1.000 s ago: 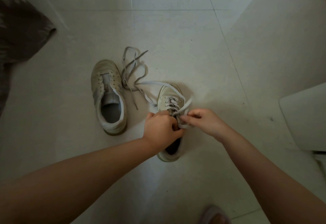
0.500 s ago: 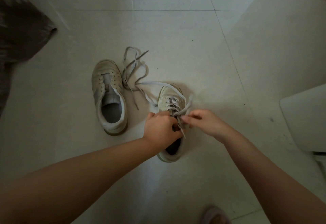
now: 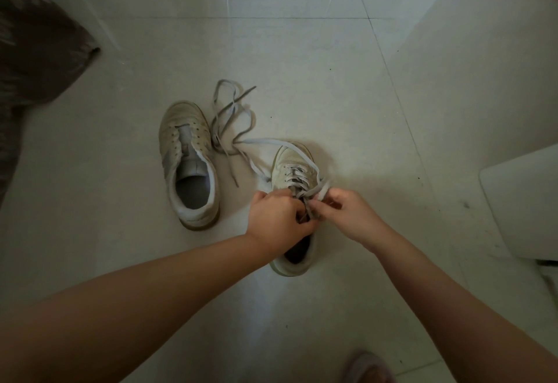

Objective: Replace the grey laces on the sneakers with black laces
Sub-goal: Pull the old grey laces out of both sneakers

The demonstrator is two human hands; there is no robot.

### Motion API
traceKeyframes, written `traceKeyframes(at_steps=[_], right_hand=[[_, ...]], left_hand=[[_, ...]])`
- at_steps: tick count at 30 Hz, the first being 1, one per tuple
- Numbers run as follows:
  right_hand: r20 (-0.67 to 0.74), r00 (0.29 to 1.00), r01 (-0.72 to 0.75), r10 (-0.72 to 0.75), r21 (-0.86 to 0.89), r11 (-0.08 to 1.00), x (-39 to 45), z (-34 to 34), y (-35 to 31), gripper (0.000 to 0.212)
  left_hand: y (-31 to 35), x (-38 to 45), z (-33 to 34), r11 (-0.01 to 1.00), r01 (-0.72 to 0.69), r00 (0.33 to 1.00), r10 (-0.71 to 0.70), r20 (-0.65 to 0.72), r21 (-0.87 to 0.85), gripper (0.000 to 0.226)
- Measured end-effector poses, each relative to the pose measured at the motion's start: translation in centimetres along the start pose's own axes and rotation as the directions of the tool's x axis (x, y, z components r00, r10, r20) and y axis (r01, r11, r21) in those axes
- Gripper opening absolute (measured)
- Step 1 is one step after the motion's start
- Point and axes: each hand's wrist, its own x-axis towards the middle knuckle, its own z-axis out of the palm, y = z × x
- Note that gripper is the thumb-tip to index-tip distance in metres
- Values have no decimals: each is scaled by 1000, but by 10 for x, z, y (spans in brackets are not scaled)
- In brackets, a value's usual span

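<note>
Head: both hands crowd sneaker

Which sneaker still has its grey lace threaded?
The right sneaker, under both hands; the left sneaker shows bare eyelets, its pulled lace lying loose beside it.

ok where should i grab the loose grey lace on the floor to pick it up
Pinch the loose grey lace from above at the far loop. It lies slack and open on the floor beside the unlaced sneaker, apart from both hands and the strand trailing off the laced shoe.
</note>
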Motion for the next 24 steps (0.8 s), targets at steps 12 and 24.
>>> traceKeyframes(at_steps=[12, 24], right_hand=[[159, 957, -135, 243, -497, 857, -6, -50, -16, 32], [81, 931, 319, -357, -659, 682, 15, 9, -44, 8]], left_hand=[[-21, -10, -14, 988, -93, 983, 72, -168, -121, 37], [-26, -1, -14, 976, 70, 996, -81, -46, -206, 30]])
